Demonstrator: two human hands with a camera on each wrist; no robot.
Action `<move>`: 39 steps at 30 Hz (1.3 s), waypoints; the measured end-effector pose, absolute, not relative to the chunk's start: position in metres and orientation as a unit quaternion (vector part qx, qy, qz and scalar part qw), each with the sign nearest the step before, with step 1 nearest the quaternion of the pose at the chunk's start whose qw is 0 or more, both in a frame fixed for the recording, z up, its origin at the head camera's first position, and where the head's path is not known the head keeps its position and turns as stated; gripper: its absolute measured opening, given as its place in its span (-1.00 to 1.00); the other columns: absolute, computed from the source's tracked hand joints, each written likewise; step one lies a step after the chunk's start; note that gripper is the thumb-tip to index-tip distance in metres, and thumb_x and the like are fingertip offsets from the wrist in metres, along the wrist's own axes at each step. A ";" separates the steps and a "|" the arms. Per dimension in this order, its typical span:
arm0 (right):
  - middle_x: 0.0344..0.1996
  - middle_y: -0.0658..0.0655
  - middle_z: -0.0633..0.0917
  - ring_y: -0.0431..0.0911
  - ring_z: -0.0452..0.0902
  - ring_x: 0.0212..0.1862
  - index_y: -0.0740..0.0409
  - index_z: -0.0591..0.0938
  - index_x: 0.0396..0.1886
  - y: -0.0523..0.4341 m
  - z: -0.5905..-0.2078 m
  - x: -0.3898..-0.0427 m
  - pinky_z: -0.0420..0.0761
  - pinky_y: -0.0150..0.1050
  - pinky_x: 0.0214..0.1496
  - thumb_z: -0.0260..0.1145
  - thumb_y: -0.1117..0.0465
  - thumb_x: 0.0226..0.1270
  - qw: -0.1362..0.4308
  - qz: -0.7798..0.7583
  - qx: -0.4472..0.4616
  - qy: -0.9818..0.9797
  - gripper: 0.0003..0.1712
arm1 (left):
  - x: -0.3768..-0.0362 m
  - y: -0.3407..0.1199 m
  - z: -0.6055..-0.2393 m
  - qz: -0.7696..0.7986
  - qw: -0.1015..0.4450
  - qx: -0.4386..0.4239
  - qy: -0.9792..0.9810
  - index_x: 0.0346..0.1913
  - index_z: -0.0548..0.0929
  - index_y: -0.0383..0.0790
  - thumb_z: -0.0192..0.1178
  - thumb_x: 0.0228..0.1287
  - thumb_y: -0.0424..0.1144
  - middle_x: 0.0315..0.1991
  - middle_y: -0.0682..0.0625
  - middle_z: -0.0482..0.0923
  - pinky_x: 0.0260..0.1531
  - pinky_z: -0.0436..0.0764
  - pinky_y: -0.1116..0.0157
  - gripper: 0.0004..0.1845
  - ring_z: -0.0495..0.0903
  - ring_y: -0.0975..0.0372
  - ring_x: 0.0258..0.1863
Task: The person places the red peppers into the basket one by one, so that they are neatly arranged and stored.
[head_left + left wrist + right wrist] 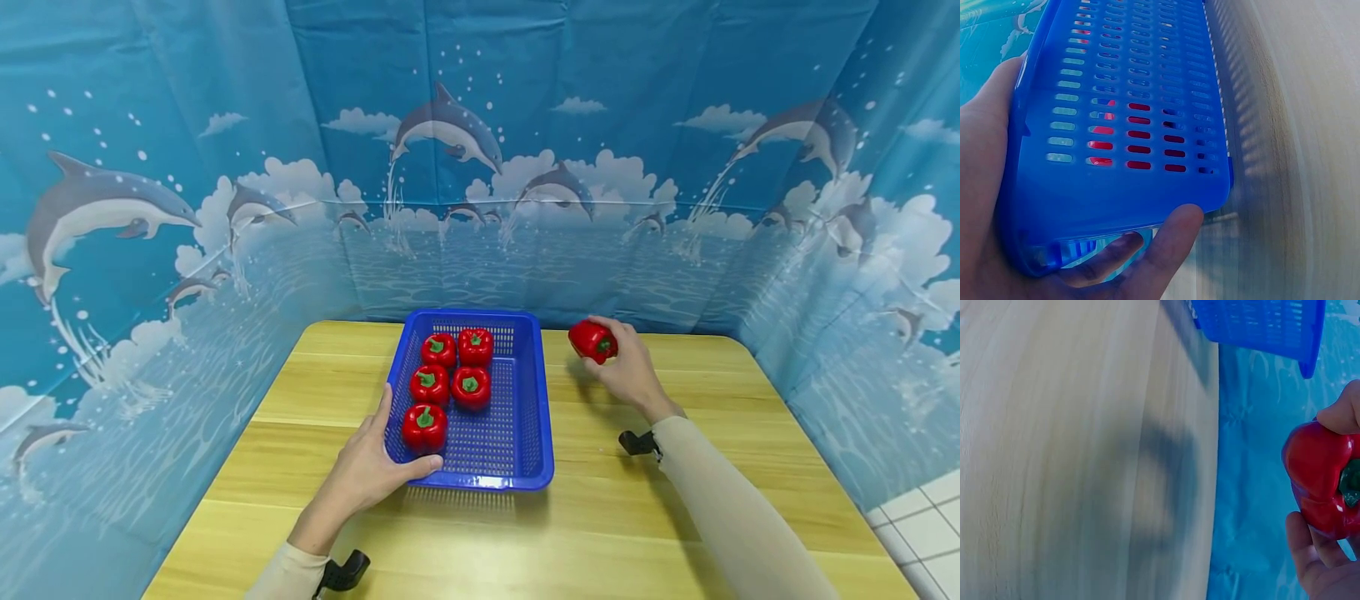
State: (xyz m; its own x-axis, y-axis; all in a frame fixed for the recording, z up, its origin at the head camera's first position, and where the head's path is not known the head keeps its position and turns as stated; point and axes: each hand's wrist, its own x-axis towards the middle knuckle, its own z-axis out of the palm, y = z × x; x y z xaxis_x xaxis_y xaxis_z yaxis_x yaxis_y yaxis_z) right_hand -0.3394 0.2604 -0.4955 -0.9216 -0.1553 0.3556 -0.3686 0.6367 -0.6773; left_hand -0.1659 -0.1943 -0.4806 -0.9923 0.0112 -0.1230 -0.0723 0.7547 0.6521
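Note:
Raised over the table's far right part, a red bell pepper (pixel 591 340) is gripped by my right hand (pixel 632 367). In the right wrist view the thumb and fingers lie on opposite sides of that pepper (pixel 1319 465), its green stem partly visible. My left hand (pixel 365 462) holds the near left corner of a blue plastic basket (pixel 546 433), thumb at the front rim and fingers along the left side. Several red bell peppers (pixel 424 427) with green stems sit in the basket's left and middle. Slotted basket wall (pixel 1116 194) fills much of the left wrist view.
The basket stands on a light wooden table (pixel 637 517), near its back edge. A blue dolphin-print curtain (pixel 480 250) hangs behind and on both sides. White floor tiles (pixel 926 533) show at the lower right. The right hand's shadow falls on the wood.

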 end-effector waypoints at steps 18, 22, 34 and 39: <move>0.55 0.43 0.58 0.35 0.61 0.40 0.06 0.47 0.78 0.249 -0.481 -0.326 0.74 0.46 0.33 0.58 0.33 0.48 0.159 0.397 0.163 -0.889 -0.08 | -0.166 -0.194 -0.481 0.352 0.056 -0.014 0.934 0.98 -0.29 0.16 0.56 0.14 0.62 0.90 -0.42 0.06 0.55 0.43 -0.62 0.62 0.21 -0.53 0.80; 0.56 0.42 0.59 0.34 0.61 0.41 0.08 0.47 0.78 0.247 -0.478 -0.323 0.74 0.45 0.33 0.59 0.34 0.46 0.167 0.393 0.168 -0.888 -0.07 | -0.166 -0.194 -0.481 0.352 0.056 -0.013 0.934 0.98 -0.29 0.16 0.56 0.15 0.60 0.90 -0.42 0.06 0.55 0.43 -0.63 0.61 0.21 -0.53 0.80; 0.54 0.38 0.64 0.29 0.68 0.34 0.16 0.44 0.78 0.243 -0.469 -0.312 0.77 0.35 0.27 0.61 0.32 0.45 0.183 0.392 0.174 -0.885 -0.04 | -0.166 -0.194 -0.480 0.352 0.058 -0.016 0.934 0.98 -0.29 0.15 0.54 0.11 0.65 0.90 -0.42 0.06 0.56 0.42 -0.63 0.64 0.21 -0.53 0.80; 0.47 0.34 0.70 0.23 0.72 0.28 0.14 0.45 0.77 0.242 -0.466 -0.308 0.78 0.10 0.17 0.63 0.31 0.45 0.188 0.387 0.170 -0.887 -0.04 | -0.166 -0.194 -0.481 0.352 0.059 -0.017 0.934 0.98 -0.29 0.16 0.55 0.11 0.65 0.91 -0.41 0.06 0.56 0.42 -0.63 0.63 0.21 -0.52 0.80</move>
